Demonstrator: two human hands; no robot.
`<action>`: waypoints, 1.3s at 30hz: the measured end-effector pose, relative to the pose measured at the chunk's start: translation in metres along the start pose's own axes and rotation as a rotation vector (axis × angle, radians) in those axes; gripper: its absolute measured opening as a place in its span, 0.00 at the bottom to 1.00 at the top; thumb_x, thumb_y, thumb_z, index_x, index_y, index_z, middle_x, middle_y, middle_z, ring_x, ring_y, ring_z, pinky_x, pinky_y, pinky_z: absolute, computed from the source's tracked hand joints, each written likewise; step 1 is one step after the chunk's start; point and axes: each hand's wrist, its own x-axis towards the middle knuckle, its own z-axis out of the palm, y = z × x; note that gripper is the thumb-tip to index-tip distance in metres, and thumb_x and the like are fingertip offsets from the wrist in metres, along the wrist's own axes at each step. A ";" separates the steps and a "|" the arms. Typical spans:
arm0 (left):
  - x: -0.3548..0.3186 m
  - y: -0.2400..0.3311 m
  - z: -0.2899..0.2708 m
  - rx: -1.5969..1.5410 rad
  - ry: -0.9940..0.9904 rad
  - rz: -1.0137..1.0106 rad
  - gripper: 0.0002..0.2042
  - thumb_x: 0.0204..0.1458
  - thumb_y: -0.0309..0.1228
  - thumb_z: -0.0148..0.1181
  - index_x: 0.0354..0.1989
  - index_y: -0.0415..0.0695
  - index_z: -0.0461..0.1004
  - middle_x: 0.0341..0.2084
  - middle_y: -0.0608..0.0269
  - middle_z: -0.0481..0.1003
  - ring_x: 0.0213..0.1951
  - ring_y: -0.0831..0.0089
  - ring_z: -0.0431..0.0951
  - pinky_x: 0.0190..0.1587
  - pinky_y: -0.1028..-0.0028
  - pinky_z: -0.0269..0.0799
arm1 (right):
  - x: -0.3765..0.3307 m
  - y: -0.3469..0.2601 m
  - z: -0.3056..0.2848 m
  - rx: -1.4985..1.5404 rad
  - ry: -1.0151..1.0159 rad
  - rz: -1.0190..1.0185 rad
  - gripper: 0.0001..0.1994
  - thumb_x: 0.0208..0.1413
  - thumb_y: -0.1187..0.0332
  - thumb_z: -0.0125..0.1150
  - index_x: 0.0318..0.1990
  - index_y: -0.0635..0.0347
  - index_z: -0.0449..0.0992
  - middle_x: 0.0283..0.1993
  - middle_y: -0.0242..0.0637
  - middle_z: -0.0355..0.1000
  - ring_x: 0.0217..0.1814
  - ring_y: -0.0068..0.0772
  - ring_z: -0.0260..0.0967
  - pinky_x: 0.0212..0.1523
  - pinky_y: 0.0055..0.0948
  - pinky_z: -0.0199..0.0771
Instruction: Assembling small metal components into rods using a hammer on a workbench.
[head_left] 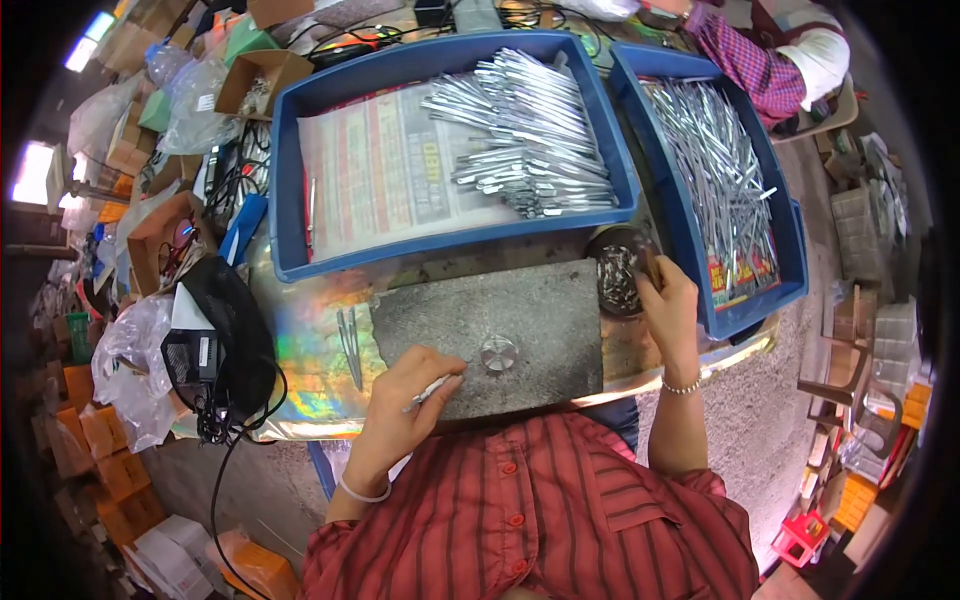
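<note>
My left hand [405,400] is closed round a thin silver metal rod [428,390] at the near left edge of a grey stone-like slab [420,320]. On the slab, right of those fingers, sits a round shiny metal disc [499,352]. My right hand [668,305] pinches a brown, wooden-looking piece [653,264] at the slab's far right corner; its full shape is hard to make out. Beside that hand, a round dark bowl [619,290] holds many small metal parts. Several loose slim silver rods [349,345] lie left of the slab.
A blue tray [450,238] beyond the slab holds a pile of silver rods [540,130] on paper. Another blue tray [712,325] with jumbled rods stands right. A black mesh bag [235,320] and cables crowd the left. At the far right, a person in a checked sleeve [745,60] sits.
</note>
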 end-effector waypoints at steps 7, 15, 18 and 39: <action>-0.001 -0.010 -0.002 -0.192 0.042 -0.013 0.06 0.50 0.22 0.53 0.36 0.36 0.73 0.31 0.56 0.74 0.33 0.68 0.74 0.36 0.74 0.68 | 0.000 0.006 -0.007 0.171 0.036 0.114 0.09 0.51 0.72 0.56 0.24 0.67 0.65 0.18 0.26 0.56 0.23 0.15 0.49 0.21 0.21 0.51; -0.014 -0.002 -0.001 -0.639 0.037 -0.299 0.08 0.56 0.25 0.49 0.39 0.34 0.71 0.34 0.57 0.75 0.31 0.75 0.74 0.36 0.79 0.70 | -0.003 0.002 -0.007 0.375 0.019 0.185 0.05 0.52 0.73 0.57 0.29 0.65 0.71 0.22 0.26 0.66 0.22 0.12 0.55 0.22 0.16 0.53; -0.015 0.002 0.002 -0.781 0.105 -0.298 0.07 0.56 0.25 0.49 0.39 0.35 0.70 0.34 0.56 0.75 0.31 0.75 0.74 0.35 0.78 0.70 | -0.010 -0.011 -0.009 0.563 -0.006 0.248 0.05 0.52 0.74 0.57 0.35 0.65 0.71 0.24 0.29 0.69 0.17 0.10 0.54 0.17 0.13 0.50; -0.004 0.007 0.049 -1.769 -0.071 -0.498 0.08 0.55 0.31 0.54 0.38 0.42 0.69 0.31 0.61 0.72 0.29 0.79 0.69 0.29 0.80 0.64 | -0.075 -0.120 0.017 1.300 -0.605 0.402 0.09 0.53 0.70 0.59 0.34 0.62 0.64 0.24 0.45 0.69 0.10 0.15 0.51 0.09 0.13 0.48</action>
